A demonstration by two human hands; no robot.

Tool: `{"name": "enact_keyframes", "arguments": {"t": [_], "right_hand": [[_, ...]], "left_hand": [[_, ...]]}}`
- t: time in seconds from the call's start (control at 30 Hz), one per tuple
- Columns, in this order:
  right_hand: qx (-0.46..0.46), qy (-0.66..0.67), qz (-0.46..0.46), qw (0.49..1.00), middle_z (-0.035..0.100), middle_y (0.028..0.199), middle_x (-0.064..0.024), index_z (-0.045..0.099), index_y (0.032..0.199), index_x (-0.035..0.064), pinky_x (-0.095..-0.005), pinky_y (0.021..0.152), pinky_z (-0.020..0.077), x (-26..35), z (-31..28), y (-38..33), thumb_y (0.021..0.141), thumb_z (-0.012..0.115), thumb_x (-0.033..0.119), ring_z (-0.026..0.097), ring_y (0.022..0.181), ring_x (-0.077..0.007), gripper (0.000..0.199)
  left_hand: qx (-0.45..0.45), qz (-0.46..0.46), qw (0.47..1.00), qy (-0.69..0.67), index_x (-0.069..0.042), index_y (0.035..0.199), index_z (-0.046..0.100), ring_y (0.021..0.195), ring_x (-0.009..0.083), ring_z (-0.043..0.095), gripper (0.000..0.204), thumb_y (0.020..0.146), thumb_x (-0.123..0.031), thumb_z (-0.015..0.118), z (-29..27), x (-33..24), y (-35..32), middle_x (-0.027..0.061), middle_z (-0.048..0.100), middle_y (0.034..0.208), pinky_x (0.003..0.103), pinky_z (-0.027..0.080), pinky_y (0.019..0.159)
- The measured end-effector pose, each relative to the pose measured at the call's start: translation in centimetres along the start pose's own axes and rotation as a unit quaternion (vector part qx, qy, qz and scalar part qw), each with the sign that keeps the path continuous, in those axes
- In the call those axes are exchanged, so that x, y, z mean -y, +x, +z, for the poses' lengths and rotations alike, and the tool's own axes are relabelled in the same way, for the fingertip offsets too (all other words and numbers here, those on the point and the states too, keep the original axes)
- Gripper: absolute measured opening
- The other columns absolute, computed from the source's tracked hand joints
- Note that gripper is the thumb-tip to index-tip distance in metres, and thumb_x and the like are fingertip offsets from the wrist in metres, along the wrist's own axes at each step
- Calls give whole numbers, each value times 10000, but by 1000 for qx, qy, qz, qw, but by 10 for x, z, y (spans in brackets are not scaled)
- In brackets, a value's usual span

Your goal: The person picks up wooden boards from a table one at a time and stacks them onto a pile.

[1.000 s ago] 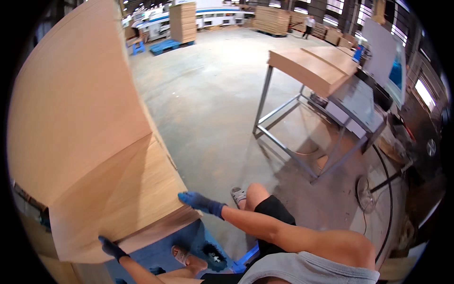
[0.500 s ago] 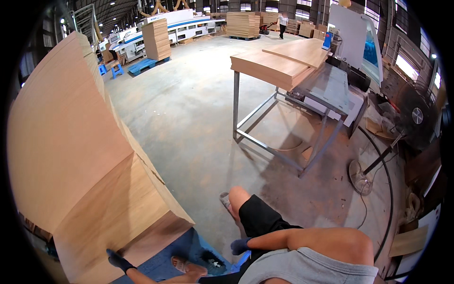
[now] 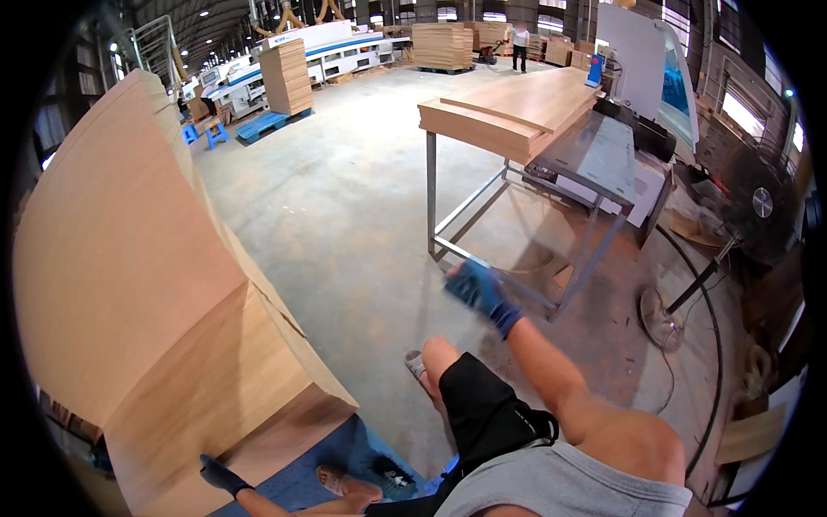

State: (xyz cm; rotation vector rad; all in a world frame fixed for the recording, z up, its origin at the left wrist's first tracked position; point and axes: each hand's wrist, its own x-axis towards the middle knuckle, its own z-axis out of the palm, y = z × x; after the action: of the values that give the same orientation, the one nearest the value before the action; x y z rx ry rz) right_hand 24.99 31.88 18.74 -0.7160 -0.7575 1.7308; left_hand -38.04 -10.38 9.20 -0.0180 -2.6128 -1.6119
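My left hand point(image 3: 222, 476), in a dark blue glove, lies against the near part of a low stack of wooden boards point(image 3: 215, 370), with its fingers extended. Over the floor in front of me hangs my right hand point(image 3: 482, 297), in a blue glove and blurred by motion. I make out nothing held in it, but its fingers are smeared. A taller block of light boards point(image 3: 121, 241) rises behind the low stack. Under the near stack shows a blue pallet point(image 3: 345, 448). Further off, thin boards point(image 3: 491, 125) lie piled on a metal-framed table point(image 3: 594, 159).
A standing fan point(image 3: 760, 202) and a black cable point(image 3: 713, 345) are at the right. Behind the table stands a white machine point(image 3: 633, 52). Far back are a long white machine point(image 3: 345, 59), board stacks point(image 3: 442, 47), blue stools point(image 3: 215, 134) and a person point(image 3: 520, 47).
My right hand has swung up and forward from beside my hip. The top board on the table has slid toward its near left end. My left hand has hardly moved.
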Motion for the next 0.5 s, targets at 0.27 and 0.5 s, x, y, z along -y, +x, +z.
{"name": "enact_keyframes", "arguments": {"t": [0.27,0.5], "right_hand": [[-149,136,-145,969,565,909,-132,505,987,43,-493,868,519,195,-47,79,854,578,540,613,952,-328,519],[-84,59,-107,989,593,1019,-186,438,1183,28,-548,848,521,258,-35,129,864,577,526,628,965,-378,608]], "left_hand": [[-268,198,928,164,51,1343,420,1222,361,481,655,906,-427,523,4,-56,-19,255,466,1345,401,400,1006],[-141,267,953,36,11,1333,461,1177,297,533,493,927,-252,557,37,-76,-61,181,490,1359,335,437,950]]}}
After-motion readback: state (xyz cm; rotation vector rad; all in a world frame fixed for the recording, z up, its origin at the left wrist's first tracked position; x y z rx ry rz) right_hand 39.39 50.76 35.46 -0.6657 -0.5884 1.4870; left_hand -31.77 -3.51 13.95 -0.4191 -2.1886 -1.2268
